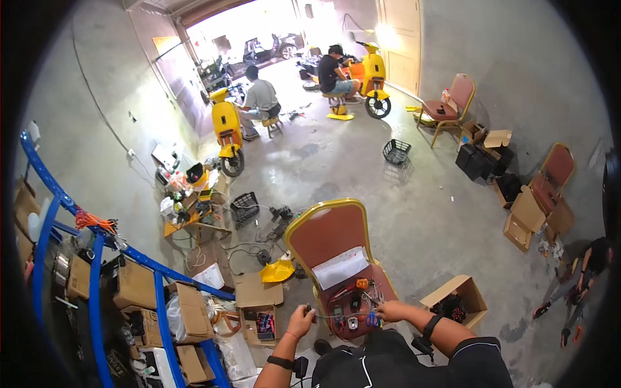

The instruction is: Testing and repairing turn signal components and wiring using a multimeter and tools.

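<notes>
A thin dark cable (336,316) runs between my two hands above the seat of a red chair with a gold frame (328,208). My left hand (300,321) is closed on its left end, where a small dark tip sticks out of the fingers. My right hand (392,311) pinches the cable's other side; a thin dark piece points up by its fingertips, too small to name. On the seat below lie a red tool (341,293), an orange part (363,283), a small silver-and-black part (352,323), blue wires (372,319) and white paper (339,268).
An open carton (477,299) with black parts stands right of the chair, another carton (260,291) on the left. Blue shelving (158,304) holds boxes at far left. Two people work at yellow scooters (226,123) farther off; another person (585,265) is at far right.
</notes>
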{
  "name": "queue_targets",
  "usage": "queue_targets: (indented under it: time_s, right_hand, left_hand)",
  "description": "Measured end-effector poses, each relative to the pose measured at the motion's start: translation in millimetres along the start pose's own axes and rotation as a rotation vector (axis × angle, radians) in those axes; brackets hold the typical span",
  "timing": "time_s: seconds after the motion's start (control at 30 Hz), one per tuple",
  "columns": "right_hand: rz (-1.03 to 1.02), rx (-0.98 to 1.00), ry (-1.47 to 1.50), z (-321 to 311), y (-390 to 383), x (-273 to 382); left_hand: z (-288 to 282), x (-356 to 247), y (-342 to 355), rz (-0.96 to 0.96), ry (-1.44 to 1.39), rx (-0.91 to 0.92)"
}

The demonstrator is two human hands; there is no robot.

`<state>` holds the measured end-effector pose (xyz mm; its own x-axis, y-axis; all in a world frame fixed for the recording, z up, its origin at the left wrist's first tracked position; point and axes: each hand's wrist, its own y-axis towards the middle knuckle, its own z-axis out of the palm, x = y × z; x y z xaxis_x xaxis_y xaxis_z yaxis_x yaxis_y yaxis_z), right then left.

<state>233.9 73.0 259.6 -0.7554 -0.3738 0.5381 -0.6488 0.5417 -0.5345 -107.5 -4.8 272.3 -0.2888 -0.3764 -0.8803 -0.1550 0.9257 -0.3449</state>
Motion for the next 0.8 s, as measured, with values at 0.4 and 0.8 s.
queue_targets:
  time_s: [0.4, 0.8]
  right_hand:
    - [0.257, -0.153, 0.077, 168, -85, 40]
    - [0.529, 1.051, 0.991, 193, -141, -45]
  left_hand:
    - [62, 183, -168, -0.086, 0.182, 0.185]
    - [125, 130, -243, -0.833, 0.119, 0.425]
